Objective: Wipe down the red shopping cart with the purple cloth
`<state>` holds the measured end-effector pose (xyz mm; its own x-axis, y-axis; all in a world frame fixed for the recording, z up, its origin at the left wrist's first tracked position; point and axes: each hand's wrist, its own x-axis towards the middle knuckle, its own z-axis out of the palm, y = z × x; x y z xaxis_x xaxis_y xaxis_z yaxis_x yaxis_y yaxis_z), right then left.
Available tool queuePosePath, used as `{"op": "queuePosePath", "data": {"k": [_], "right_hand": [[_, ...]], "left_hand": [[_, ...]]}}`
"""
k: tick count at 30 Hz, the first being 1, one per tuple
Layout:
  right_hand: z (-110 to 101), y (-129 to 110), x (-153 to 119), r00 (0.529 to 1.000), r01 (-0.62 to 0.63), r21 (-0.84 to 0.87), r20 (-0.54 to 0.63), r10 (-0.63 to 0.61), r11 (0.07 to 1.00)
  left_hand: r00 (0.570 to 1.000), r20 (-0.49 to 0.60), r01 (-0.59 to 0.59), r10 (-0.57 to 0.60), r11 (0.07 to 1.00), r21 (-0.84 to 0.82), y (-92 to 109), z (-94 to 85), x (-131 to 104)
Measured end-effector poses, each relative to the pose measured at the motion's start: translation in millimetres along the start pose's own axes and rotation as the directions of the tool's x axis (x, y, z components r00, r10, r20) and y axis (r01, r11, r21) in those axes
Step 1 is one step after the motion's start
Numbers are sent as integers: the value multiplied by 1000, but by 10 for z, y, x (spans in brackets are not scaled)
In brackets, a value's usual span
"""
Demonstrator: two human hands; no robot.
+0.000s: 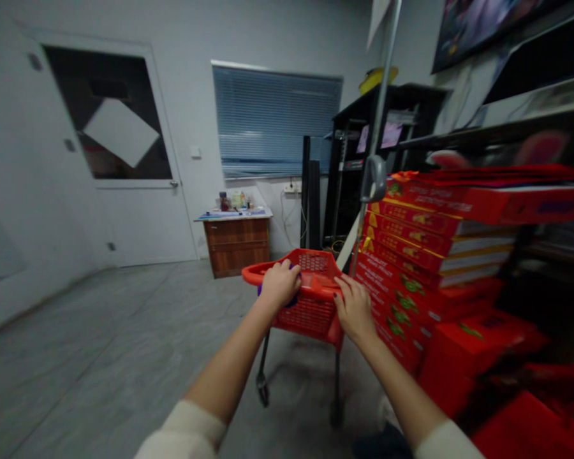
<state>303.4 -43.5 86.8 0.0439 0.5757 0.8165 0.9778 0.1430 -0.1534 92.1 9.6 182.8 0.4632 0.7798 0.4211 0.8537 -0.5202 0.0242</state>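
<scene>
A small red shopping cart (309,313) with a meshed plastic basket stands on thin legs with wheels, in the middle of the head view. My left hand (281,284) is closed at the left part of its handle, with something purple under and beside the fingers. At the right end of the handle is my right hand (354,305), its fingers bent over the red rim. The palms and undersides of both hands are hidden.
Stacked red boxes (411,268) rise close on the right, beside a metal pole (382,95). Ahead are a wooden cabinet (238,245) with small items on top and a black rack (344,159). A white door (143,223) is at the left, beyond grey floor.
</scene>
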Motion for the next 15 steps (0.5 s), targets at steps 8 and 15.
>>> {"op": "queuePosePath", "data": {"k": [8,15], "right_hand": [[-37,-123,-42,999,38,-54,22,-37,998],[21,-336,-57,999,-36,-60,26,38,998]], "left_hand": [[921,35,-385,388,920,-70,-17,-2,203],[999,32,-14,12,998,58,-162,-8,250]]}}
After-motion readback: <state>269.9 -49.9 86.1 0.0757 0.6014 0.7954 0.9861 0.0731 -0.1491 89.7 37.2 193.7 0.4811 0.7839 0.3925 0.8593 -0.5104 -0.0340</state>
